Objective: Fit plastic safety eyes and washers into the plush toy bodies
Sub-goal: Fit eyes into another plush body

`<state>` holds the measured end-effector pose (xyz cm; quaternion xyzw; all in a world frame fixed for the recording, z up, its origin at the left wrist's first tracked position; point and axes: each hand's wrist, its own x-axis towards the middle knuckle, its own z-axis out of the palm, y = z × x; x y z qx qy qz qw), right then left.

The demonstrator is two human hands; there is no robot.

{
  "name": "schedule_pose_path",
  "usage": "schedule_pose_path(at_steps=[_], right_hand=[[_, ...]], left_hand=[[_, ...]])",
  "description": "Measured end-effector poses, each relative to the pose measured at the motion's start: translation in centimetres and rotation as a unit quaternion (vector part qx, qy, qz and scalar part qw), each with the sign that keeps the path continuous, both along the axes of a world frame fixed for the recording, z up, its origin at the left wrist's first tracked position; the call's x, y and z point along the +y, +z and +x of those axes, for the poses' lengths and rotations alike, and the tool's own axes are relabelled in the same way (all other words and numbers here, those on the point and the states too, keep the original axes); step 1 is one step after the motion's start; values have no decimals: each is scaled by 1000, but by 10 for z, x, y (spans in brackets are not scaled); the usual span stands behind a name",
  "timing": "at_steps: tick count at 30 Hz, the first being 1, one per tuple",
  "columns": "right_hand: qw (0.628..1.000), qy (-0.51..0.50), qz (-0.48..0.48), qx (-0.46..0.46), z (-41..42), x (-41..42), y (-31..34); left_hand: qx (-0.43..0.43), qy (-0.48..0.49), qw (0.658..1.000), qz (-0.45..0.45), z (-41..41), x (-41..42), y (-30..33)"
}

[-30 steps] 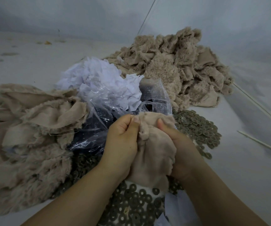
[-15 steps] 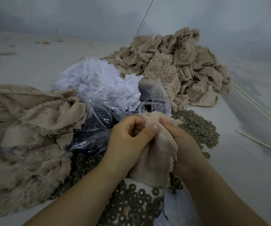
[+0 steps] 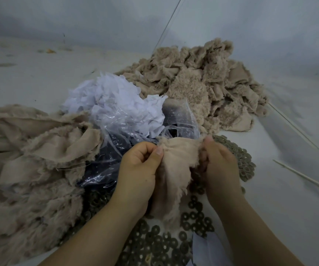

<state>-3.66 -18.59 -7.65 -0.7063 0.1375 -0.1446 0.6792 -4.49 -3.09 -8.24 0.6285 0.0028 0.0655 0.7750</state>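
Left hand: fingers curled, thumb pressed on the left edge of the plush body.
Right hand: fingers curled round the right edge of the same piece.
Plush body: held spread between both hands, smooth backing shown, above the washers.
Washers: scattered dark rings on the white surface.
Plastic bag: crumpled, just behind the hands.
White scraps: heaped on the bag.
Plush piles: one at left, one behind.

Beige plush body, olive-grey washers, white paper scraps.
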Motion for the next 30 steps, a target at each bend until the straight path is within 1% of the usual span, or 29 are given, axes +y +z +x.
schedule_pose_path(at_steps=[2,3,5,8,10,14,16,17,18,19,20,22,24,28,30], right_hand=[[991,-47,-109,-62,12,-5,4],[983,-44,-159,-84,19,-5,7],[957,-10,-267,-112,31,-2,8],[905,52,-404,-123,52,4,8],[874,100,-469,-82,69,8,11],[788,209,-574,80,94,18,21],[740,257,-611,115,101,24,27],[727,271,-619,125,103,25,29],[724,276,-618,135,104,26,30],[728,273,-611,147,103,27,29],[741,261,-600,147,102,26,28],[780,221,-573,120,94,24,22],[796,219,-552,116,87,21,20],[776,256,-554,161,87,22,26],[780,238,-559,146,83,21,26]], left_hand=[[-1,16,1000,19,0,1,0],[-2,19,1000,23,-1,1,0],[-4,23,1000,20,-2,0,1],[0,32,999,-4,-3,0,3],[8,39,999,-35,-2,1,5],[15,40,996,-77,-2,2,5],[12,42,996,-77,-1,2,5],[10,43,996,-75,-1,2,4],[10,45,996,-73,0,2,3],[9,47,996,-71,0,2,3],[9,48,996,-68,0,2,2],[7,49,997,-65,1,3,2],[2,53,997,-58,1,3,2],[-2,53,997,-49,0,2,2],[-3,51,997,-52,0,2,1]])
